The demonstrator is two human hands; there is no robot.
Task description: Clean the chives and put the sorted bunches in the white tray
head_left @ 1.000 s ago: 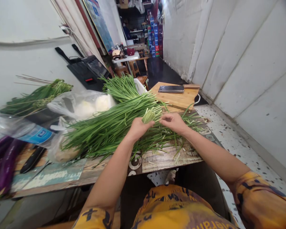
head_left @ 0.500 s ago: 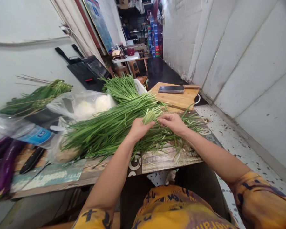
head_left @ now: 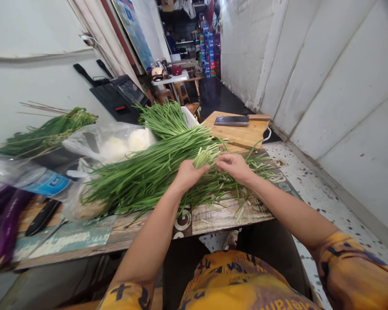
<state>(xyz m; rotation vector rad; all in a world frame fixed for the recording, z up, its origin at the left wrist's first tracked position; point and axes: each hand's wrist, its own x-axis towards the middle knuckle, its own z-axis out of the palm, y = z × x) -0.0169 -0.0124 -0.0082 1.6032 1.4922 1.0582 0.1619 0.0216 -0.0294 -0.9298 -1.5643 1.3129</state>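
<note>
My left hand (head_left: 191, 174) is wrapped round a bunch of garlic chives (head_left: 207, 156), whose pale cut ends point up and to the right. Close beside those ends, my right hand (head_left: 233, 166) has its thumb and fingers pinched together; what is between them is too small to make out. A large heap of long green chives (head_left: 142, 168) lies under and left of both hands. Loose trimmings and thin leaves (head_left: 242, 200) are scattered on the table below my right hand.
Beyond the heap, a cleaver (head_left: 232, 121) rests on a wooden cutting board (head_left: 239, 135). More chives (head_left: 164, 118) stand in a white container (head_left: 190, 117). To the left are a plastic bag with white round vegetables (head_left: 114, 146), a water bottle (head_left: 48, 183), a black-handled knife (head_left: 42, 218) and purple eggplants (head_left: 8, 224).
Hardly anything differs. Both hands keep their places at the bunch, and the view has shifted very slightly.
</note>
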